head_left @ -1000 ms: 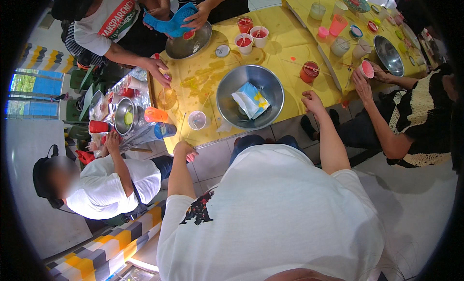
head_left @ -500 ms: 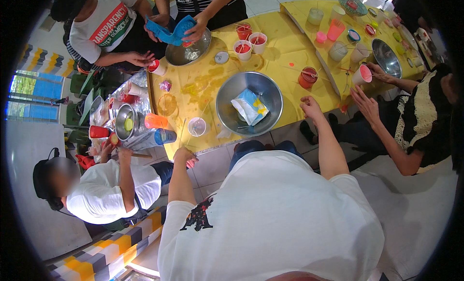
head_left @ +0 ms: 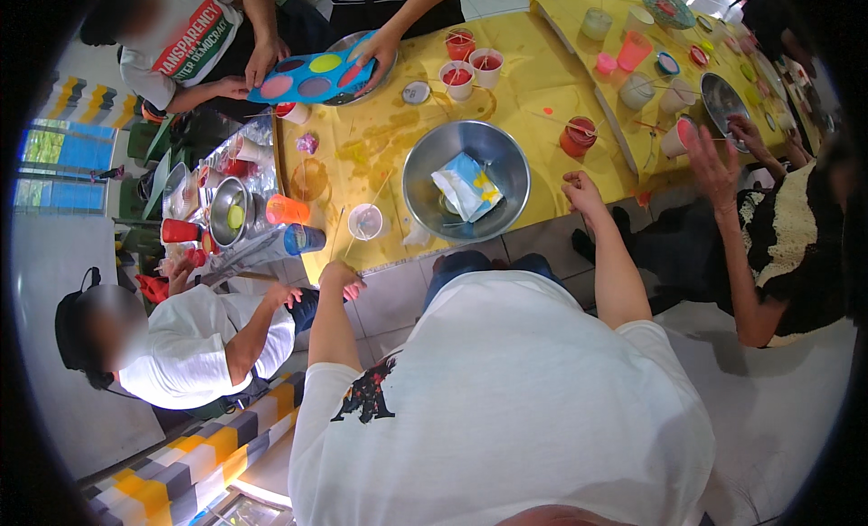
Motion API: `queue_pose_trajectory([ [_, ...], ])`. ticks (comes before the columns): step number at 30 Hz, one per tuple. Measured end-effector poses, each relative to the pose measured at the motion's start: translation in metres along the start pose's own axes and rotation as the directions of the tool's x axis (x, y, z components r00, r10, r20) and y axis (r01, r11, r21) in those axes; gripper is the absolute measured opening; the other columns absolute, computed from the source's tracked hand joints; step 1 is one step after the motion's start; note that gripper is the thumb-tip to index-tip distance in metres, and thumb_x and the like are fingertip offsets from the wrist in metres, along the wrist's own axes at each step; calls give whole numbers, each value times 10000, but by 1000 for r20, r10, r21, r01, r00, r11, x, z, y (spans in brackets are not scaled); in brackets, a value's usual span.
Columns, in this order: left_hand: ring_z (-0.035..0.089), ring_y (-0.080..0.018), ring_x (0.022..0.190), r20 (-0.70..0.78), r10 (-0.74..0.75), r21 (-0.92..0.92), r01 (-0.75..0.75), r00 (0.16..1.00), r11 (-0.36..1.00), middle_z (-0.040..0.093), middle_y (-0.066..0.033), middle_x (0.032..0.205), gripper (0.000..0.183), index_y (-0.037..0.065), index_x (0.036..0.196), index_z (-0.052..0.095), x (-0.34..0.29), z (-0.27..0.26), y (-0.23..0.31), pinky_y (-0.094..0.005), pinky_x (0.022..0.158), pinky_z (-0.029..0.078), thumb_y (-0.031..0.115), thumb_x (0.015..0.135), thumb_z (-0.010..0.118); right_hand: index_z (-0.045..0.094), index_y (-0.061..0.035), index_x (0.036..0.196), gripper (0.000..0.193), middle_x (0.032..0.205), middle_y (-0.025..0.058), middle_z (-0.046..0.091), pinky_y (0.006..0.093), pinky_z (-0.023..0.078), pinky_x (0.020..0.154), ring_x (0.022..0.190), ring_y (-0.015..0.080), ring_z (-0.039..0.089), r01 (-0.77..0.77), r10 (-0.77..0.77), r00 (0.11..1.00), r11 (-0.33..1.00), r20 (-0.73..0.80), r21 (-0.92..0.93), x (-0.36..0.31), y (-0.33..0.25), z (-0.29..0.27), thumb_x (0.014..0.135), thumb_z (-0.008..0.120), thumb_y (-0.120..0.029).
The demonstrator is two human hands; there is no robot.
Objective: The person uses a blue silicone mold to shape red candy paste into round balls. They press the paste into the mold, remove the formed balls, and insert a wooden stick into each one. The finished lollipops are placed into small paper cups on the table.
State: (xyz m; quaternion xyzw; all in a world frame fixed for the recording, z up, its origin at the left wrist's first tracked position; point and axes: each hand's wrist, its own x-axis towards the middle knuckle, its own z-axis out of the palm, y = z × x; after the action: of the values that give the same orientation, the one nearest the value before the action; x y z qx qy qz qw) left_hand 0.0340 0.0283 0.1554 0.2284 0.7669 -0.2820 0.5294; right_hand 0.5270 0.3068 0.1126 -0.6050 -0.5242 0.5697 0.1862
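My left hand (head_left: 341,279) rests at the near edge of the yellow-covered table, fingers loosely bent and apart, holding nothing visible. Nearest to it are a thin stick (head_left: 353,240) and a white cup (head_left: 365,221) with pale contents. On the right, my right hand (head_left: 580,191) is at the table edge with fingers curled in and nothing seen in them. Between my hands sits a large steel bowl (head_left: 418,198) with a white, blue and yellow packet (head_left: 467,187) inside. Beyond my right hand stands a jar of red stuff (head_left: 578,137) with a stick across it.
Across the table, two people hold a blue mould (head_left: 315,89) with coloured round cavities over another steel bowl (head_left: 383,70). Cups of red (head_left: 457,79) stand nearby. A person at left is beside a blue cup (head_left: 304,239); one at right is near a pink-filled cup (head_left: 675,139).
The blue mould, bent before, is now spread flat between the two people's hands. The person at right has raised a hand. My own hands have hardly moved.
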Motion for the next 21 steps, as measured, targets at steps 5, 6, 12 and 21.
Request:
queue_pose_trajectory([
  [5,701,-151,867,-27,17,5,-17,999,1000,731,-47,957,346,50,904,724,-21,-4,11,-300,775,547,375,787,716,543,-64,1158,326,828,23,510,278,457,518,646,121,502,8,-8,1000,1000,3,26,1,3,-3,855,628,-152],
  [6,700,-150,872,-19,13,10,-12,1000,1000,730,-46,961,350,49,907,723,-19,-4,11,-301,781,545,379,788,714,537,-63,1164,329,805,14,500,267,452,516,643,111,495,6,-6,1000,1000,3,28,1,4,-4,858,621,-147],
  [12,693,-138,899,17,4,19,-5,1000,1000,726,-28,994,354,70,930,724,-8,-5,5,-304,799,538,397,795,700,552,-68,1144,312,817,32,514,267,452,512,608,122,503,24,-25,1000,998,6,60,0,3,-2,854,626,-155],
  [21,699,-135,854,-8,22,20,-22,1000,1000,732,-29,950,311,78,891,727,-20,-6,11,-299,773,543,373,794,712,537,-53,1151,294,780,1,484,257,444,510,612,92,474,24,-24,1000,999,-6,34,-4,0,-3,875,594,-136],
])
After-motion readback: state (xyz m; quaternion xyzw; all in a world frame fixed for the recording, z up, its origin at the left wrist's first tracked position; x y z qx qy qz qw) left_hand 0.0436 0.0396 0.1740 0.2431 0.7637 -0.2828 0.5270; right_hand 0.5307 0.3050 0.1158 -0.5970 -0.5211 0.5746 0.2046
